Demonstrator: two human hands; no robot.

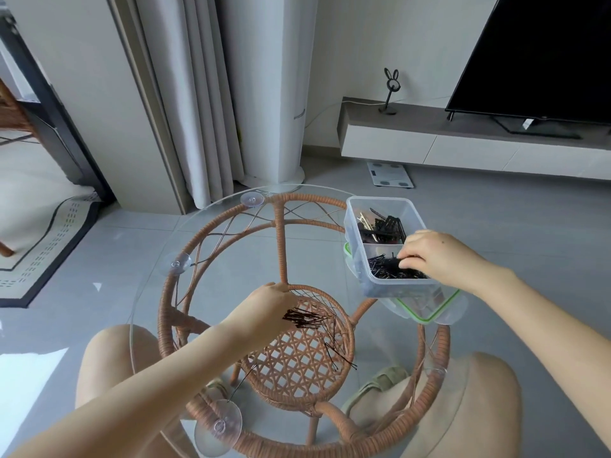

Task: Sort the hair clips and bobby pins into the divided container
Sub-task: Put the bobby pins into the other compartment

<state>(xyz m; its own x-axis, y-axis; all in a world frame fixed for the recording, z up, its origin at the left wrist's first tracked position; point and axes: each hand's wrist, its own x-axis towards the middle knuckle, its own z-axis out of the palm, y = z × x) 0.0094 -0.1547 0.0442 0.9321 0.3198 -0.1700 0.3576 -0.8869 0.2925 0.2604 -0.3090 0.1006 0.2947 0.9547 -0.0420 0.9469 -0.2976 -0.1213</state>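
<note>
A clear divided container point(355, 226) stands at the right of the round glass table. Its far compartment holds dark hair clips point(383, 226); its near compartment holds a heap of black bobby pins point(385, 269). My right hand point(436, 256) reaches into the near compartment, fingers pinched on bobby pins there. My left hand point(264, 312) rests on the glass at the middle, holding a bundle of bobby pins point(305, 319) that fan out to the right. A few loose bobby pins point(337, 355) lie on the glass just right of it.
The glass top point(148, 292) sits on a rattan frame point(281, 246) with suction cups. The container's green-edged lid point(426, 312) lies under it at the table's right edge. My knees are below the table. A TV stand and scale lie beyond.
</note>
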